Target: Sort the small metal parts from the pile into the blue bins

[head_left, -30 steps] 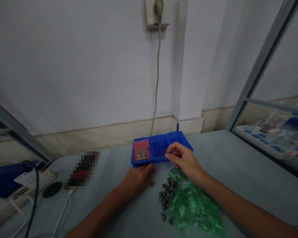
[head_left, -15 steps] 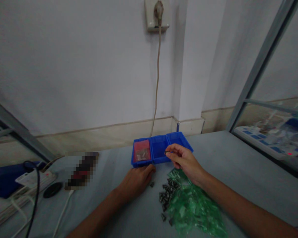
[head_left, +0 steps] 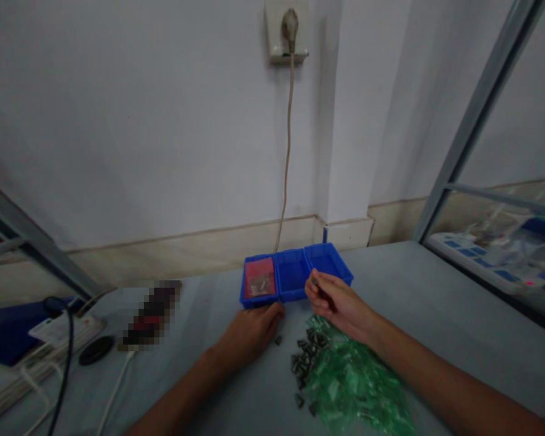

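Note:
Three blue bins (head_left: 295, 275) stand side by side at the back of the grey table; the left bin holds a red bag (head_left: 259, 277). My right hand (head_left: 336, 300) hovers beside the bins' front edge, fingers curled around a small dark part (head_left: 315, 281). My left hand (head_left: 252, 330) rests on the table just before the left bin, fingers curled and touching the surface. A pile of small dark parts (head_left: 305, 357) lies beside a heap of green translucent pieces (head_left: 354, 381) under my right forearm.
A cable (head_left: 287, 151) runs down the wall from a socket (head_left: 287, 30) to behind the bins. A white power strip (head_left: 61, 327) with cords and a black disc (head_left: 95, 348) lie at the left. A metal frame and a neighbouring bench stand at the right.
My right hand has turned and drawn back a little from over the middle bin, closing more around the small part. The left hand has stayed put.

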Demonstrator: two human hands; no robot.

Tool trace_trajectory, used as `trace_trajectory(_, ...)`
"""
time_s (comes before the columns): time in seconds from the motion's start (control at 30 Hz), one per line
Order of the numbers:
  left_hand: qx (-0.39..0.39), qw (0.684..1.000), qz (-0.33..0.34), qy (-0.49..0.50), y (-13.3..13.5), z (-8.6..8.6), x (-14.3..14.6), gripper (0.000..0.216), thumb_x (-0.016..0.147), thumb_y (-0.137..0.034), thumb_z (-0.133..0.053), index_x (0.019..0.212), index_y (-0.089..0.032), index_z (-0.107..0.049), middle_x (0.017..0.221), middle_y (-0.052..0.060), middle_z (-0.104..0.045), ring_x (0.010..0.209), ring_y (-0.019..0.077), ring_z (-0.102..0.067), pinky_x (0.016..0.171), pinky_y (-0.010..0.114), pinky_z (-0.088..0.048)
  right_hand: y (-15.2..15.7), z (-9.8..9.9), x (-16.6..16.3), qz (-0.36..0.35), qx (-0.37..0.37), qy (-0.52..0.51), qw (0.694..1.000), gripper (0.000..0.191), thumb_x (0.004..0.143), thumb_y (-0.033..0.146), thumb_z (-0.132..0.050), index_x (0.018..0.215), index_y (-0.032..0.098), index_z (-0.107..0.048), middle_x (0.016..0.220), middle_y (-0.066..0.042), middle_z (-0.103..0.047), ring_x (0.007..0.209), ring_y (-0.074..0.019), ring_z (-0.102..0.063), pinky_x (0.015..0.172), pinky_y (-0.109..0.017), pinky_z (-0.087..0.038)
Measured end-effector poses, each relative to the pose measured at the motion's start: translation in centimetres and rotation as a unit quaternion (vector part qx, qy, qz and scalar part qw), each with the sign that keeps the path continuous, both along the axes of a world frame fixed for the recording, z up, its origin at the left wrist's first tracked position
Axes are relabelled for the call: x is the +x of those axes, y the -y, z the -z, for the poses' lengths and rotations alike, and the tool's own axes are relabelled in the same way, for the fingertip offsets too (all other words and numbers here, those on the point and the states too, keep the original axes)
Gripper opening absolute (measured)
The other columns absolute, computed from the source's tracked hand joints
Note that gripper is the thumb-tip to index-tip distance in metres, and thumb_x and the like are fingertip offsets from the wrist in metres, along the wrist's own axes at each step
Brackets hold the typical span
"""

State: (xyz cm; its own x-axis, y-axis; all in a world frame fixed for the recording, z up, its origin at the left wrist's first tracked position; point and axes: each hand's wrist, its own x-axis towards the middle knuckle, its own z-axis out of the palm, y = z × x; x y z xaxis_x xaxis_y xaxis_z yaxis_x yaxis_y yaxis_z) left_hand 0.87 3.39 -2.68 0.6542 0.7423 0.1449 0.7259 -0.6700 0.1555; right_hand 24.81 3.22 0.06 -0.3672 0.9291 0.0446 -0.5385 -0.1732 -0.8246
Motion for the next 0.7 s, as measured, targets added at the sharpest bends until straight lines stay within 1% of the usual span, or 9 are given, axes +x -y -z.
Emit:
trace_trajectory(0.13, -0.007, 1.000, -0.002, -0.003, 0.03, -0.15, 0.01, 0.020, 0.106, -0.025, -0.039, 0.116, -0.025, -0.056, 0.102, 0.003, -0.073, 0.087, 0.0201, -0.071, 0.074, 0.028, -0.052, -0.10, -0.10, 0.16, -0.036, -0.003, -0.017, 0.999, 0.044, 0.095, 0.048, -0.066, 0.069, 0.017, -0.050, 0.059, 0.006, -0.039, 0.046, -0.0055, -0.025, 0.043, -0.020, -0.019)
trace_trajectory(0.2, -0.007, 1.000, -0.004, -0.007, 0.05, -0.22, 0.07, 0.020, 0.106, -0.024, -0.039, 0.115, -0.025, -0.057, 0.101, 0.003, -0.073, 0.086, 0.0202, -0.071, 0.074, 0.028, -0.052, -0.04, -0.19, 0.17, -0.048, -0.004, -0.022, 0.999, 0.044, 0.097, 0.048, -0.063, 0.068, 0.018, -0.048, 0.058, 0.006, -0.038, 0.046, -0.0059, -0.024, 0.043, -0.021, -0.020)
trace_trajectory(0.33, -0.005, 1.000, -0.005, -0.004, 0.07, -0.24, 0.14, 0.021, 0.105, -0.024, -0.039, 0.116, -0.025, -0.058, 0.103, 0.003, -0.074, 0.087, 0.0202, -0.071, 0.075, 0.028, -0.053, 0.07, -0.35, 0.10, -0.038, -0.008, -0.021, 0.999, 0.042, 0.096, 0.046, -0.065, 0.069, 0.017, -0.049, 0.060, 0.006, -0.039, 0.047, -0.0060, -0.024, 0.043, -0.021, -0.018)
trace_trajectory(0.43, -0.002, 1.000, -0.007, -0.002, 0.08, -0.21, 0.11, 0.021, 0.105, -0.024, -0.040, 0.115, -0.024, -0.058, 0.101, 0.003, -0.074, 0.085, 0.0195, -0.071, 0.073, 0.027, -0.052, 0.08, -0.42, 0.07, -0.022, -0.012, -0.020, 0.999, 0.039, 0.092, 0.044, -0.070, 0.072, 0.017, -0.052, 0.063, 0.005, -0.042, 0.047, -0.0056, -0.025, 0.042, -0.021, -0.017)
trace_trajectory(0.57, -0.003, 1.000, -0.001, -0.002, 0.08, -0.21, 0.04, 0.022, 0.105, -0.024, -0.039, 0.115, -0.024, -0.058, 0.101, 0.003, -0.074, 0.085, 0.0195, -0.071, 0.073, 0.027, -0.052, 0.20, -0.52, 0.07, 0.003, -0.015, -0.020, 1.000, 0.030, 0.089, 0.041, -0.075, 0.081, 0.016, -0.060, 0.072, 0.002, -0.053, 0.049, -0.0048, -0.029, 0.043, -0.020, -0.018)
trace_trajectory(0.7, -0.006, 1.000, -0.003, 0.001, 0.05, -0.24, 0.08, 0.020, 0.105, -0.023, -0.040, 0.116, -0.025, -0.057, 0.103, 0.003, -0.074, 0.087, 0.0200, -0.072, 0.074, 0.028, -0.052, 0.33, -0.55, 0.03, 0.014, -0.009, -0.007, 1.000, 0.029, 0.084, 0.041, -0.080, 0.088, 0.017, -0.064, 0.081, 0.000, -0.060, 0.050, -0.0041, -0.032, 0.043, -0.019, -0.020)
